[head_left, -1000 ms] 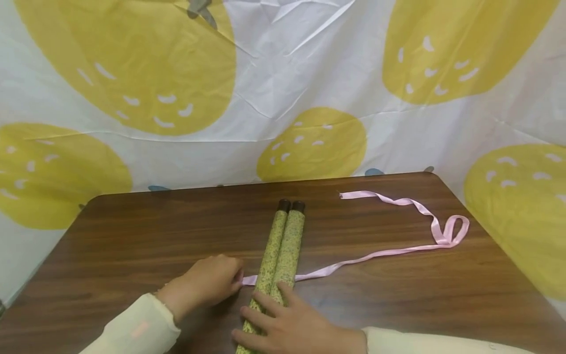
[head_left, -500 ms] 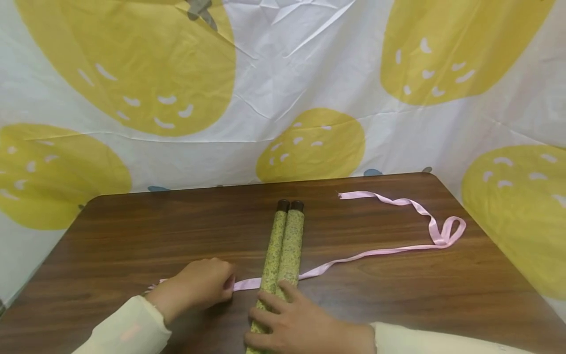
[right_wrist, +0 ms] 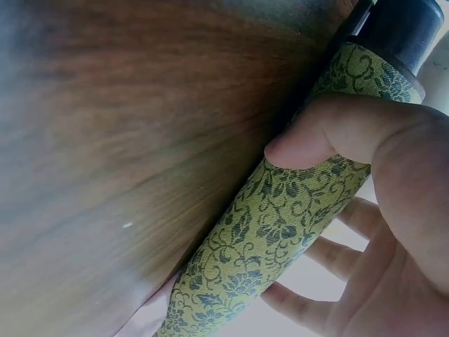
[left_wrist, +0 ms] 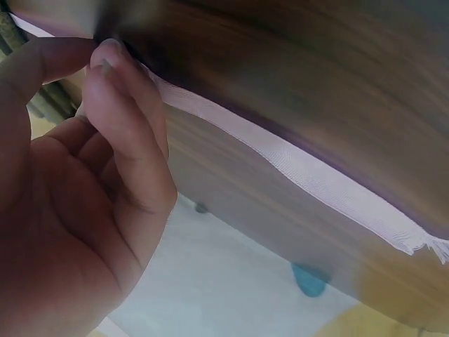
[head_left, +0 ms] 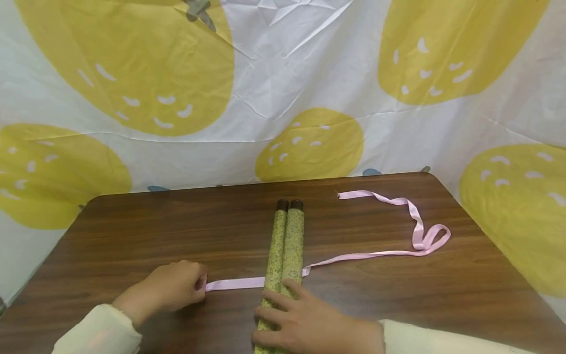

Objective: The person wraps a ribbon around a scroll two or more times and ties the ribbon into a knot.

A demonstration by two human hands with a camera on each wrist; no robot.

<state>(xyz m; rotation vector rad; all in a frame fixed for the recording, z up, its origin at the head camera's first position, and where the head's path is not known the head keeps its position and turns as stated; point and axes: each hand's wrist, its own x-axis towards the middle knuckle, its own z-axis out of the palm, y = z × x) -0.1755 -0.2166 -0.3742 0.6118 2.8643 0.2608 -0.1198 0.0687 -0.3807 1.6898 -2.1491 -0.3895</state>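
Note:
Two hanging scrolls (head_left: 283, 248), rolled up in yellow-green floral fabric with dark end knobs (head_left: 297, 204), lie side by side on the table. A pink ribbon (head_left: 236, 283) passes beneath them. Left of the scrolls, my left hand (head_left: 170, 287) pinches the ribbon between thumb and fingertips. Its frayed tail (left_wrist: 414, 242) trails past that hand in the left wrist view. My right hand (head_left: 314, 319) holds the scrolls near their closer ends, fingers across the top. In the right wrist view, its thumb (right_wrist: 316, 137) lies along the patterned fabric (right_wrist: 259, 232) just below a dark knob.
The brown wooden table (head_left: 185, 221) has rounded far corners. Right of the scrolls, the rest of the ribbon (head_left: 435, 238) makes a loop and runs back toward the far edge. A white cloth (head_left: 283, 59) with large yellow fruit prints hangs behind.
My left hand has moved left, drawing more ribbon out on that side. The ribbon loop at the right has slid inward. My right hand and the scrolls' near ends have shifted slightly right.

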